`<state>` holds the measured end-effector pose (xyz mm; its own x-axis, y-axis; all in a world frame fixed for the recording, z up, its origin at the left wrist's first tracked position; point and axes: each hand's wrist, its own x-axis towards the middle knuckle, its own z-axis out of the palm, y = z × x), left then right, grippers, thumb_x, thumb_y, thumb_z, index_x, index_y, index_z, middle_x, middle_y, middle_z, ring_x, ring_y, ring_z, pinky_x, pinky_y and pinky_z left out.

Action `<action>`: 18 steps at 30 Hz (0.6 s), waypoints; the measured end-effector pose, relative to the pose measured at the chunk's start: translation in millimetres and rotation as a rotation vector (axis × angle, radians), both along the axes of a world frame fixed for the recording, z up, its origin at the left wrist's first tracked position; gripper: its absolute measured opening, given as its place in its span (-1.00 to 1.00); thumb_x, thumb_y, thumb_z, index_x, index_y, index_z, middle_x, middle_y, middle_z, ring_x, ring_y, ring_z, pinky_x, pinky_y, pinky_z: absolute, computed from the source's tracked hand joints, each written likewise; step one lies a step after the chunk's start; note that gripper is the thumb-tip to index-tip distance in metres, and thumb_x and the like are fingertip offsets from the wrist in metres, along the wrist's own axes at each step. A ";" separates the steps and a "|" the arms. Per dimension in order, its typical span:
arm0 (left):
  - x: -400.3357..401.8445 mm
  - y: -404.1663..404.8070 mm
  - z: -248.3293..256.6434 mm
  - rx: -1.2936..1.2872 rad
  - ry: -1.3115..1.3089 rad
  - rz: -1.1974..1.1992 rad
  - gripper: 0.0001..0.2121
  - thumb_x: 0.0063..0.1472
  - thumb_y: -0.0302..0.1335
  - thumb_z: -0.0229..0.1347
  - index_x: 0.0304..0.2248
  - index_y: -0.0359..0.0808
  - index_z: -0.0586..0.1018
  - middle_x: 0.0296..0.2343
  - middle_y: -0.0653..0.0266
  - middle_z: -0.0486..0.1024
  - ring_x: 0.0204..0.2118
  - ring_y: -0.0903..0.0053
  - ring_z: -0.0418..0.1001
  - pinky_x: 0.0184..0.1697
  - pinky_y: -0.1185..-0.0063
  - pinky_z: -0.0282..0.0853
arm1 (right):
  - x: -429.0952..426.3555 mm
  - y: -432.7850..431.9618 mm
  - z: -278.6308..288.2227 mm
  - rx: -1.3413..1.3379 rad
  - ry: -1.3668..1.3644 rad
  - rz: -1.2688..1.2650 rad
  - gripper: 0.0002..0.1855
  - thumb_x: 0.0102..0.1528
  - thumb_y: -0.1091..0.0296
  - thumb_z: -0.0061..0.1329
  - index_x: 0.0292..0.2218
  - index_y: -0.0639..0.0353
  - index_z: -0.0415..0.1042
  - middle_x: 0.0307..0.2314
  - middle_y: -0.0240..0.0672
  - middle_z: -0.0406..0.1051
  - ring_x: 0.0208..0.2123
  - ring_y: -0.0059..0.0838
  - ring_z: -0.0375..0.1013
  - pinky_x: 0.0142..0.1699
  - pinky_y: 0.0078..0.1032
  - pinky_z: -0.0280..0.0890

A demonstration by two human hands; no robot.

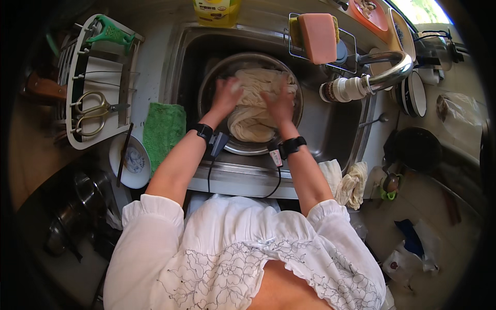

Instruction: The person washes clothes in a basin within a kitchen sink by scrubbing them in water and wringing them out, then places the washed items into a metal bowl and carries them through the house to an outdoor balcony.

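A wet cream-coloured cloth [252,122] lies bunched in a round metal basin [250,150], which stands inside a stainless steel sink [329,128]. My left hand [227,95] is at the cloth's left edge, its fingers blurred. On the cloth's right side rests my right hand [281,101], blurred too. Whether either hand grips the fabric cannot be told. Each wrist bears a black strap with a small cabled device.
A chrome faucet [391,71] and a wire rack with a pink sponge [319,38] overhang the sink's right. Leftward are a green cloth [164,133], a bowl [135,162] with chopsticks, and a rack holding scissors [93,113]. A yellow bottle [217,13] stands behind.
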<state>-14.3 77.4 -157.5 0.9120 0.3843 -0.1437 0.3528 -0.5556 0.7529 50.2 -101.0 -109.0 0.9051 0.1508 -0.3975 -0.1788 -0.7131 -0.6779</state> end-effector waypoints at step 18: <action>27.8 7.3 177.7 -0.192 -0.235 -0.081 -0.69 -0.05 -0.58 0.07 -0.23 -0.28 0.58 -0.31 0.16 0.49 -0.26 0.39 0.47 -0.15 0.57 0.35 | 44.2 -2.3 6.7 -0.249 -0.267 0.255 -0.59 -0.03 0.16 -0.02 -0.12 0.05 0.39 -0.23 -0.12 0.38 -0.13 -0.12 0.37 -0.08 -0.23 0.31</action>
